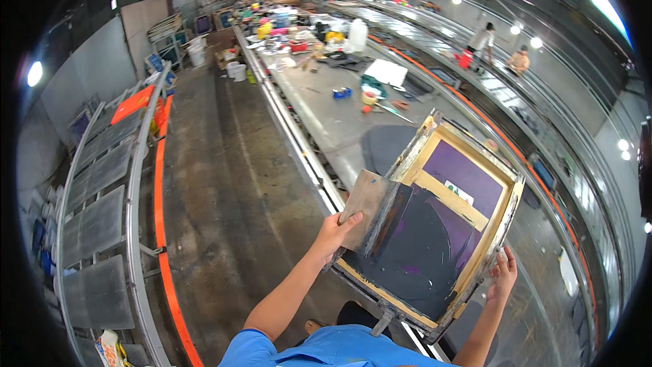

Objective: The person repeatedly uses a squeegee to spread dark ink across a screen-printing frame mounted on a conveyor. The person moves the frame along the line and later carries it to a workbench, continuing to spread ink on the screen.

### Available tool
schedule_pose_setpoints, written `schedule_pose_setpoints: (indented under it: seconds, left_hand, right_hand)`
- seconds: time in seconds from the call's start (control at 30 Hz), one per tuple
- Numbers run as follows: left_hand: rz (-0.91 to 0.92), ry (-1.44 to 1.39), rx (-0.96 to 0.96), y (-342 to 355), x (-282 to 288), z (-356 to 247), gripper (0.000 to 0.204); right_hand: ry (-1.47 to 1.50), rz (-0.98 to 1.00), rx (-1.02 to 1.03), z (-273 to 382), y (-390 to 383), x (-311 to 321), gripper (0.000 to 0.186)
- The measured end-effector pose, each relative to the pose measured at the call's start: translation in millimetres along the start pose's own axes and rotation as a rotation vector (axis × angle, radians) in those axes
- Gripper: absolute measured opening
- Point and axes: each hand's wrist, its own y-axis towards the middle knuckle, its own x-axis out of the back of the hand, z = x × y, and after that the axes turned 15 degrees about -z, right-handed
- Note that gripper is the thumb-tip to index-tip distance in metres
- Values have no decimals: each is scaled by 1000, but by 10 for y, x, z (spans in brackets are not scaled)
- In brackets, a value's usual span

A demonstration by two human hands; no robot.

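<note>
Your left hand (333,236) grips the squeegee (365,207) against the frame (511,202); your right (502,273) meets its far edge, grip unclear. You're likely working the dark ink (407,258); the next stroke calls for even pressure. The frame sits at the grey table (319,112); panels (98,214) line the left, two co-workers (518,62) stand far right.

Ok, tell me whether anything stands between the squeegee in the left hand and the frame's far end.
Yes: a yellowish strip runs across the frame beyond the dark ink, between the squeegee and the far end. Whether it is raised, I cannot tell.
</note>
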Motion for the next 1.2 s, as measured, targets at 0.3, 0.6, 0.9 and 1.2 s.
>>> schedule_pose_setpoints:
  seconds: [0.3,0.6,0.9,1.2]
  left_hand:
    - [-452,-4,-141,1423,2122,-632,57]
    - [-1048,-1,-285,1858,4468,-1040,46]
    - [-1400,-176,-326,2519,6084,-461,53]
    - [-1309,-134,-286,4119,7291,-1378,46]
  right_hand:
    - [186,403,-124,-854,-592,-3606,23]
    - [233,998,-379,-2110,-2569,-7083,15]
    - [67,1327,-393,-2868,-4326,-9319,13]
    - [26,1213,-371,-3176,-4864,-11049,12]
